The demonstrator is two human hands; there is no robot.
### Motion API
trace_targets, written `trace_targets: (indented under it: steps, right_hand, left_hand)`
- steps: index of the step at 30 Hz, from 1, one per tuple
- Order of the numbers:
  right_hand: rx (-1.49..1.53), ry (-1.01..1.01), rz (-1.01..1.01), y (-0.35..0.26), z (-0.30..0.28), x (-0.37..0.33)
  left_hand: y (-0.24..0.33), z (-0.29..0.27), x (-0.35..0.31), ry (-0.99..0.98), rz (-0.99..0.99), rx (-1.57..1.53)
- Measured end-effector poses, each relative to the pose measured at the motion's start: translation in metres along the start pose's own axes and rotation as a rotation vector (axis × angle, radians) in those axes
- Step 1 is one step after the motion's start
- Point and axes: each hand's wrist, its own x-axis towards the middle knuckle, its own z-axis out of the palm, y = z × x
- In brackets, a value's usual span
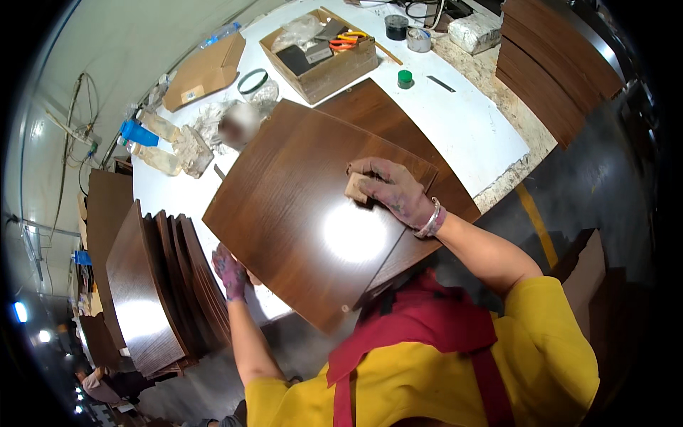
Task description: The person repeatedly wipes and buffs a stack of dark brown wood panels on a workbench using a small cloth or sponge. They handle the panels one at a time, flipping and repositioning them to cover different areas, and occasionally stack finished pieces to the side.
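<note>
A glossy brown wood-grain panel (284, 192) lies in front of me, on top of a second brown panel (384, 107) that sticks out at the far and right sides. My right hand (395, 191), in a stained thin glove, is closed around a small tan block (356, 188) and presses it to the upper panel's surface. At that panel's near left edge is my left hand (230, 273), gloved too, its fingers closed on the edge and partly hidden by it. A bright light reflection shows on the panel beside the block.
Brown panels stand stacked at the left (153, 299) and the far right (558, 64). On the white tabletop (469, 128) are an open carton (320, 75) of tools, a green-capped jar (405, 79), a dark pot (396, 27) and plastic bottles (158, 160). Another person (107, 384) is at the lower left.
</note>
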Motion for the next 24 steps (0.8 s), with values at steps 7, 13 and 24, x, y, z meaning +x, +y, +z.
trace_targets:
  steps: [7, 13, 24]
  right_hand:
    - [0.053, 0.011, -0.012, -0.006, -0.01, 0.002]
    - [0.097, 0.006, -0.046, -0.003, 0.0, 0.0]
    - [0.125, 0.054, 0.067, -0.013, -0.008, -0.004]
  left_hand:
    - [0.056, -0.162, 0.045, 0.519, -0.19, -0.523]
    - [0.276, -0.179, 0.097, 0.46, 0.626, -0.132]
    - [0.359, -0.118, 0.171, 0.028, 0.697, -0.091]
